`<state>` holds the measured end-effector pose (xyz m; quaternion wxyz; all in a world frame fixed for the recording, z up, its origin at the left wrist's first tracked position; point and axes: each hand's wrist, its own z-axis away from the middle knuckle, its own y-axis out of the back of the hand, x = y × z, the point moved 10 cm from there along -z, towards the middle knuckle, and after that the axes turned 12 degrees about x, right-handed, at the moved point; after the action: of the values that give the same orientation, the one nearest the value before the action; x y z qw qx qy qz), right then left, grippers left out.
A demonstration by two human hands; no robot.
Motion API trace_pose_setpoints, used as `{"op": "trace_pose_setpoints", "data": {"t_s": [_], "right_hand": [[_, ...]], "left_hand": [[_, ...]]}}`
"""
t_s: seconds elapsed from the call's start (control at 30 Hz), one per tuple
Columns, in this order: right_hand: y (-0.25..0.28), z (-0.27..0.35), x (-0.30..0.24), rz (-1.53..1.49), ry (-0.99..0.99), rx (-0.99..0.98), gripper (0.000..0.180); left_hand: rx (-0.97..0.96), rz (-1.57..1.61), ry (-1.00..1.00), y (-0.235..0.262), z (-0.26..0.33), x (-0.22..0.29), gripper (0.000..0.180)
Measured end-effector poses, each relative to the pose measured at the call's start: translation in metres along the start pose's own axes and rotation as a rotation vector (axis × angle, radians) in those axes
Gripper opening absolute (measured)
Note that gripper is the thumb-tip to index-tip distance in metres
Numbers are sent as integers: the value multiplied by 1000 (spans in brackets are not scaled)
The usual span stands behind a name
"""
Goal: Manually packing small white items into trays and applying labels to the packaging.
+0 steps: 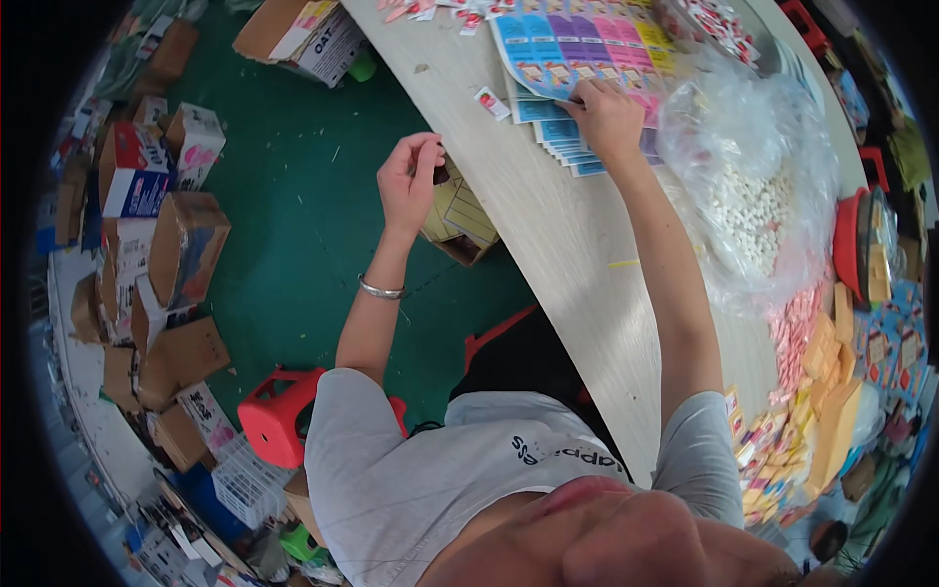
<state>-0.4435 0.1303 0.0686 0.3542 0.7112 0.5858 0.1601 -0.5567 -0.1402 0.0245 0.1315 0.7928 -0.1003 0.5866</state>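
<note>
My right hand (608, 124) is on a stack of colourful printed sheets (577, 44) at the far side of the table, its fingers closed at the near edge of the top sheet. Below that sheet, more blue-edged sheets (562, 147) fan out toward me. Just off the table's left edge I hold my left hand (409, 181) in the air, a silver bangle on its wrist. Its fingers are curled together, and whatever they may hold is hidden. Between the hands, a small white packet with a red item (492, 103) lies on the table.
Right of the sheets, a clear plastic bag (748, 205) holds many small white pieces. Behind it stands a bowl of red-and-white packets (719, 29). Pink packets (797, 333) lie along the right edge. An open carton (460, 220) sits below the table; a red stool (279, 416) stands left.
</note>
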Motion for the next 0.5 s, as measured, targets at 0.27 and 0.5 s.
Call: {"op": "trace_pose_setpoints", "data": {"t_s": [0.27,0.5], "right_hand": [[106,3,-50,-206,177,361,35],[180,114,-162,-520,251,-48,37]], "left_hand": [[-540,560,806,-115,-27,7,95],[-530,356,789,-91,43,34,35]]}}
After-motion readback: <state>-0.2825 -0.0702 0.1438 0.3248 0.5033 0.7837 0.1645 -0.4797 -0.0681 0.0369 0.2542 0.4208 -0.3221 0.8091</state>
